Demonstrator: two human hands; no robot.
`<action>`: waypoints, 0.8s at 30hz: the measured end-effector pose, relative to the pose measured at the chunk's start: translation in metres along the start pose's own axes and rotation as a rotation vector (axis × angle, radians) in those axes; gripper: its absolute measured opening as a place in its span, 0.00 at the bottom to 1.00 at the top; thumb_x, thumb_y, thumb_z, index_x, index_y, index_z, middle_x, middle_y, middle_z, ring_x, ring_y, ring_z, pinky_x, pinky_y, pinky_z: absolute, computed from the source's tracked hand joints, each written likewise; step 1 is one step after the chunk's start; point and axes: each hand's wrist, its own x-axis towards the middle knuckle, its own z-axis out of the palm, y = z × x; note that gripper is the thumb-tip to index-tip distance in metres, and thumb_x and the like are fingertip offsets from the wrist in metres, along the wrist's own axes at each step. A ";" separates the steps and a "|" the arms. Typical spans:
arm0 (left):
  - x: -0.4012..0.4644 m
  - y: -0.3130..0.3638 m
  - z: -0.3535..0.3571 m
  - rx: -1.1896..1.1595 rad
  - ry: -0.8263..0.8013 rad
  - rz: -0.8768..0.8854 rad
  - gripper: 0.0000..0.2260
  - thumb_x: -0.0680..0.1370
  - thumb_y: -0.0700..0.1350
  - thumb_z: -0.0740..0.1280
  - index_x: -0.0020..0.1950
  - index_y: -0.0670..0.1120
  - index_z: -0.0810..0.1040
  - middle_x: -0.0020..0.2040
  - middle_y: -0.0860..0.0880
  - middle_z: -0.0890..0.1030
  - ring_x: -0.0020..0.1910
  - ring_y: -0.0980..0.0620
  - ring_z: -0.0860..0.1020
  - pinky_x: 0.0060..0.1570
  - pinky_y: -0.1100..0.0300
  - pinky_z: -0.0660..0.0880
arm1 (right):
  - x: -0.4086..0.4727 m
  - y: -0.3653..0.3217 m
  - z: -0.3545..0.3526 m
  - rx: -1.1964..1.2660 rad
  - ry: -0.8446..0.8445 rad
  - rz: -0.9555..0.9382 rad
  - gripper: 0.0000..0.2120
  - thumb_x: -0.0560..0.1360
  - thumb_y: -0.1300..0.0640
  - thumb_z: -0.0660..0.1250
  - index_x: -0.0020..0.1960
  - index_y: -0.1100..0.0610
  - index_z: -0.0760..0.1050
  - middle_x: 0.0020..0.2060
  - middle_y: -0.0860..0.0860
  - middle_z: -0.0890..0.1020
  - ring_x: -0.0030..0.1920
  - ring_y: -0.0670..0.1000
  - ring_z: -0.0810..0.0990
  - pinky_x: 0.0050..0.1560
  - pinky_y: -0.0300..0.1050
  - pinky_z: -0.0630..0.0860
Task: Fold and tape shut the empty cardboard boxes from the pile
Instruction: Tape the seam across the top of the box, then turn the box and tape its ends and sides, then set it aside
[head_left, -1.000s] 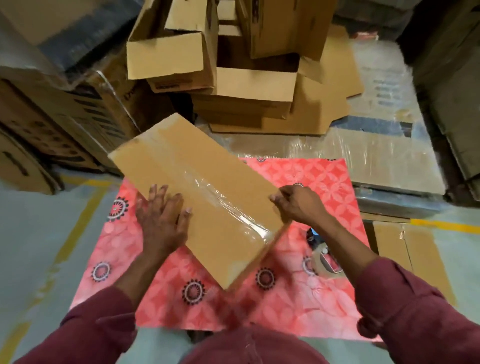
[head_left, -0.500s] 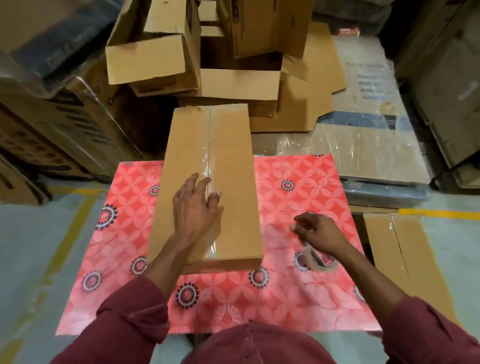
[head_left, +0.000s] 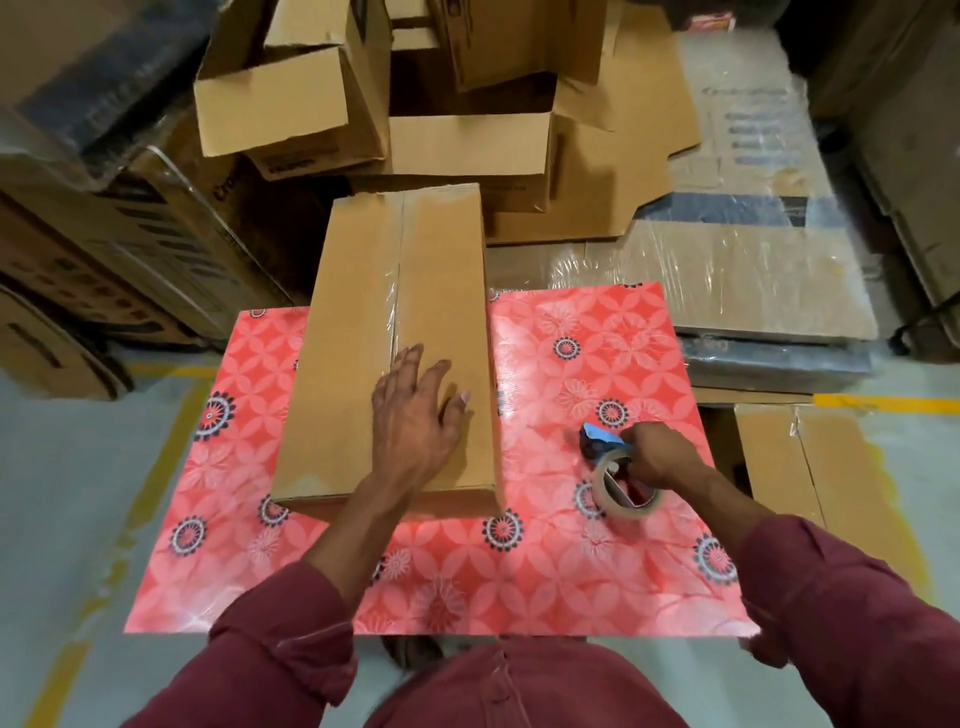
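While the left hand (head_left: 415, 421) rests with fingers spread on the taped box (head_left: 363, 374), the right hand (head_left: 657, 460) grips the tape dispenser (head_left: 615, 480) on the bench (head_left: 545, 582).

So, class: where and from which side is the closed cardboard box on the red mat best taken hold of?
Probably by its two long sides, one hand each, from left and right: the box lies flat, long and narrow, and the left hand already rests on top.

- table (head_left: 545, 582) with red floral cover, stands on grey floor (head_left: 67, 499)
- closed cardboard box (head_left: 353, 374) lies flat on table's left half, far end overhanging
- tape dispenser (head_left: 615, 475) on table, right of box, apart from it
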 end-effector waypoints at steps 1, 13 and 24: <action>-0.002 0.006 0.000 -0.052 0.014 0.008 0.22 0.81 0.56 0.63 0.70 0.47 0.79 0.77 0.41 0.71 0.77 0.41 0.67 0.72 0.43 0.66 | -0.006 -0.004 -0.003 0.019 0.025 -0.015 0.13 0.69 0.56 0.70 0.53 0.50 0.82 0.48 0.54 0.85 0.48 0.59 0.84 0.39 0.44 0.70; -0.020 0.053 -0.033 -0.981 -0.245 -0.576 0.12 0.84 0.53 0.68 0.50 0.45 0.83 0.48 0.46 0.85 0.35 0.52 0.82 0.31 0.58 0.76 | -0.098 -0.081 -0.099 0.011 0.537 -0.460 0.20 0.68 0.61 0.67 0.57 0.46 0.80 0.48 0.45 0.85 0.47 0.57 0.77 0.38 0.52 0.77; -0.037 -0.015 -0.110 -1.559 -0.577 -0.957 0.34 0.80 0.70 0.58 0.60 0.40 0.82 0.50 0.42 0.85 0.45 0.41 0.82 0.48 0.49 0.79 | -0.154 -0.229 -0.136 -0.192 0.596 -0.660 0.35 0.67 0.40 0.55 0.70 0.50 0.78 0.57 0.52 0.81 0.53 0.60 0.77 0.46 0.56 0.79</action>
